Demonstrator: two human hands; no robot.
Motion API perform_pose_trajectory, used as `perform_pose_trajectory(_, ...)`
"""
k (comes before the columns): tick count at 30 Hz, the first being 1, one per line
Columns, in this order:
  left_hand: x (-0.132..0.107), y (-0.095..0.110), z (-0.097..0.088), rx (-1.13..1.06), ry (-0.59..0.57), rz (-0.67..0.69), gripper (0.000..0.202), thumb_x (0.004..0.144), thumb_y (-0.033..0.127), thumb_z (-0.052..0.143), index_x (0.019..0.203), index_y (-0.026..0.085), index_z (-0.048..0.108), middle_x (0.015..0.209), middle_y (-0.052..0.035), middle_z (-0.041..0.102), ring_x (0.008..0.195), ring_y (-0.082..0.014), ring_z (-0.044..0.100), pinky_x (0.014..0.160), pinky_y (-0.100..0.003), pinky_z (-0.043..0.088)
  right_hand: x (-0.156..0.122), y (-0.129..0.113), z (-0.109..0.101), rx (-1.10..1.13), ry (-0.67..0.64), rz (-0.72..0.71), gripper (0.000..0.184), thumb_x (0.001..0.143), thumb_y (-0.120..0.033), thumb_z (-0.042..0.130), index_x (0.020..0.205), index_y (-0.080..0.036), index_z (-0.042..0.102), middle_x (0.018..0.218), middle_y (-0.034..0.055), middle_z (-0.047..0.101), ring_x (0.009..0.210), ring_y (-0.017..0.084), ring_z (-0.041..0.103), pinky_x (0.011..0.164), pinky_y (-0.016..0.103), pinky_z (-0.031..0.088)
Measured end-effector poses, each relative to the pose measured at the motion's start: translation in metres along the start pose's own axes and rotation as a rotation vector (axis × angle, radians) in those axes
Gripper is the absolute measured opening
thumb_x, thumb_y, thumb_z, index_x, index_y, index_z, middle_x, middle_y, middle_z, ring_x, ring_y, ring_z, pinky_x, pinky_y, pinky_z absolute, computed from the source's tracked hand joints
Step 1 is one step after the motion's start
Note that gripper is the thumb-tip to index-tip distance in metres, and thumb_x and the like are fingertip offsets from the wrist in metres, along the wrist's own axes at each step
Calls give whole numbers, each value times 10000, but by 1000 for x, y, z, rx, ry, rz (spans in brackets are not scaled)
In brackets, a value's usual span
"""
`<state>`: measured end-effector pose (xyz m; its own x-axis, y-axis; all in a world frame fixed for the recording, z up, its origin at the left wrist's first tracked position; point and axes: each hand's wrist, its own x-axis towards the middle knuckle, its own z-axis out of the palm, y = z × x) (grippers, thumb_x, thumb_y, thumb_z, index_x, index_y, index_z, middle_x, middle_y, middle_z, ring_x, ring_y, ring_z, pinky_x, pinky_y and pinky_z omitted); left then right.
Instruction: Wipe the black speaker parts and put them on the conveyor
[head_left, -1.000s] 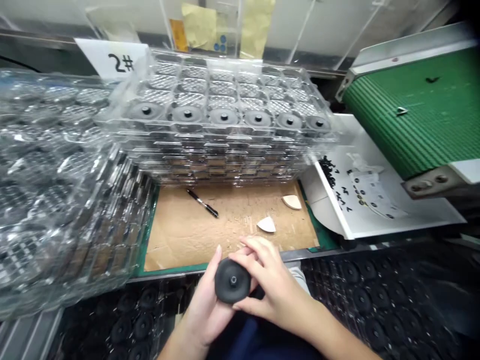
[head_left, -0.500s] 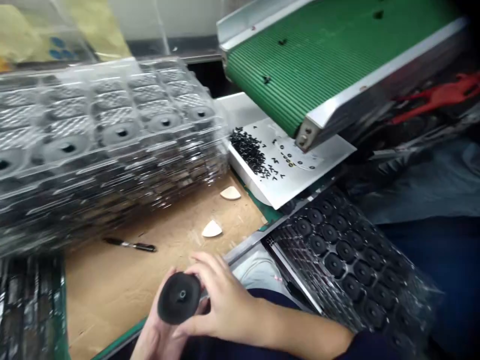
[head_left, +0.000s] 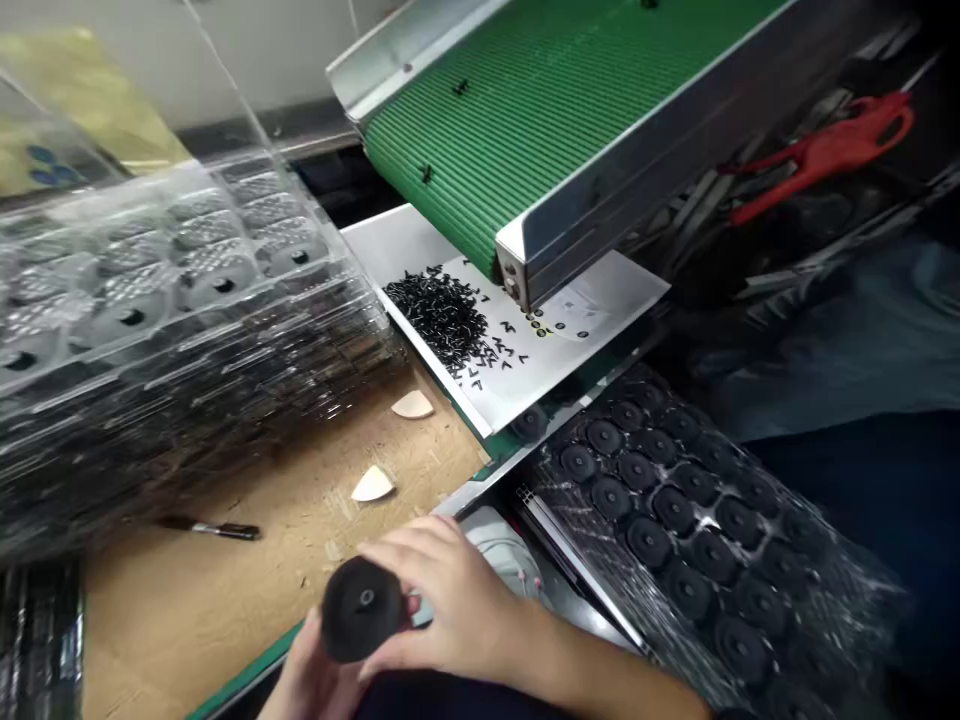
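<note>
Near the front edge of the bench, a round black dished part [head_left: 360, 612] with a small ring at its centre faces up toward me. My right hand [head_left: 457, 610] grips its right side, thumb below and fingers above. My left hand [head_left: 319, 675] supports it from the lower left, its fingers partly hidden behind the part. Both hands are closed around it. Ahead of them on the brown board lie two pale wedge-shaped pieces, a nearer one [head_left: 373, 484] and a farther one [head_left: 412, 405]. A black pen [head_left: 214, 528] rests to the left.
Stacked clear plastic trays [head_left: 150, 310] rise at left. A green ribbed conveyor [head_left: 525, 130] slopes over a white tray [head_left: 517, 385] with a heap of small black pieces [head_left: 442, 315]. At right, a tray of black round parts [head_left: 694, 560] stands below a red tool [head_left: 832, 155].
The view has swung to the right, so the trays, conveyor and board sit farther left. The black part stays in both hands, with its face tilted slightly differently.
</note>
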<state>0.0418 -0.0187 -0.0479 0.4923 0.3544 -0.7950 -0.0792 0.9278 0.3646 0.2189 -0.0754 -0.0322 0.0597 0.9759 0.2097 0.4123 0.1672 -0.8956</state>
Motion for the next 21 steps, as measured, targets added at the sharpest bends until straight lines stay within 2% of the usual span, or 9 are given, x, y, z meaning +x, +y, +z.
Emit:
perform_pose_trajectory(3,14,-8,36,33,-198,-2,478,703,566,606,1007,206,685,1015,-108,712,1102,-303,568,1006,-465,354,-17,2,-20,2,92,106,705,650,-484,724,1260,-216,495,1110,64,572,1051,214,512,940,332,423)
perform_pose_trajectory(5,19,-13,53,69,-308,6,573,687,609,593,1123,238,619,1107,-114,676,1049,-289,603,962,-454,379,-34,11,-39,-74,300,187,626,711,-446,681,1264,-229,484,1131,81,528,1059,226,507,922,353,435)
perform_pose_trajectory(8,19,-16,64,163,-355,-24,503,736,564,577,1126,249,607,1139,-95,662,1036,-265,612,923,-414,397,-54,50,-79,-372,756,408,525,778,-428,595,1245,-214,490,1145,111,495,1057,261,498,930,431,408)
perform_pose_trajectory(10,19,-18,63,211,-321,-37,414,747,521,590,1051,245,645,1071,-68,691,997,-246,630,906,-399,405,-57,88,-107,-598,877,529,562,739,-506,583,1182,-162,544,1091,137,515,1029,305,500,918,491,396)
perform_pose_trajectory(13,24,-23,57,220,-212,-18,391,654,545,662,937,275,683,962,-27,720,908,-223,660,850,-376,431,-47,142,-138,-665,872,540,623,716,-554,542,1138,-96,564,1067,179,524,1043,339,487,912,508,391)
perform_pose_trajectory(15,31,-28,55,215,-131,1,405,585,577,692,875,295,694,906,-7,730,859,-211,673,805,-357,446,-34,167,-147,-672,850,527,612,717,-540,528,1135,-93,559,1092,191,521,1064,338,477,918,500,387)
perform_pose_trajectory(18,41,-32,54,201,-44,21,415,539,614,689,819,308,701,856,8,735,809,-196,682,748,-332,458,-16,186,-145,-684,814,513,590,713,-518,519,1121,-93,551,1118,208,520,1086,352,460,923,520,368)
perform_pose_trajectory(21,49,-33,52,182,-8,16,413,544,619,681,814,307,703,860,8,738,804,-186,684,730,-315,459,-11,192,-137,-681,797,497,625,701,-529,522,1138,-82,525,1135,225,516,1093,370,454,920,544,360)
